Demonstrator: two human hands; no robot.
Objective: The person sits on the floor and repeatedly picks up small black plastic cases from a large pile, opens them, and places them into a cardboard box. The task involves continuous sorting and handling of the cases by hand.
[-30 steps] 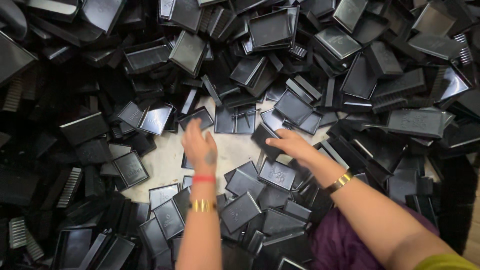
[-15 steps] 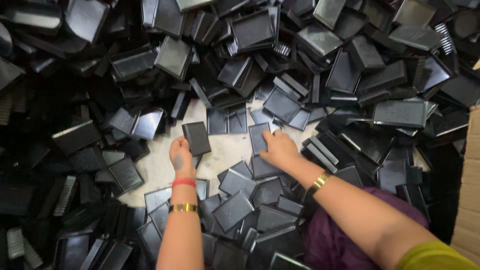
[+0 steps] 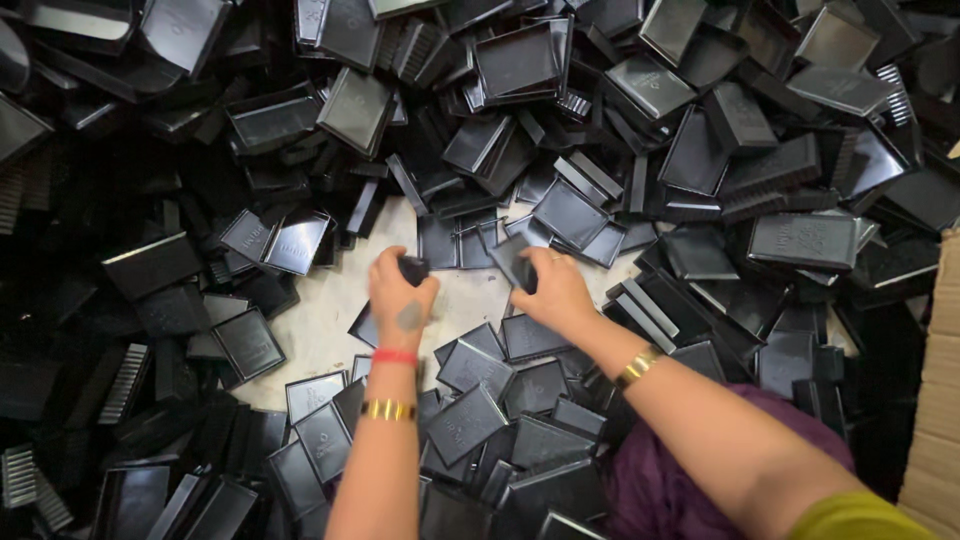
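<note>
Black plastic piece in left hand: a small dark rectangular moulded part [image 3: 412,268], at the middle of the cleared patch, pinched at its near end by the left hand [image 3: 402,300], fingers curled closed around it.
Black plastic piece in right hand: a similar flat rectangular tray-like part [image 3: 516,266], just right of the first one, gripped along its edge by the right hand [image 3: 556,292], fingers closed on it and thumb hidden.
Handling: both pieces look light, stiff and thin-walled, with smooth, glossy faces that could slip; the raised rim or a short edge seems the surest place to grip.
Wrists: red band [image 3: 395,356] and gold bangle [image 3: 388,410] on the left, gold bangle [image 3: 638,366] on the right.
Surface: pale beige floor patch [image 3: 330,310], bare only around the hands.
Close by: loose flat black trays [image 3: 470,420] overlap between the forearms, touching one another.
Around: heaped black plastic trays and lids [image 3: 520,60] ring the patch on all sides; ribbed comb-like black parts [image 3: 122,384] lie at the left.
In the way: overlapping pieces crowd both hands, so neighbours may shift or snag.
Right edge: brown cardboard box wall [image 3: 935,400].
Lap: purple cloth [image 3: 660,470].
</note>
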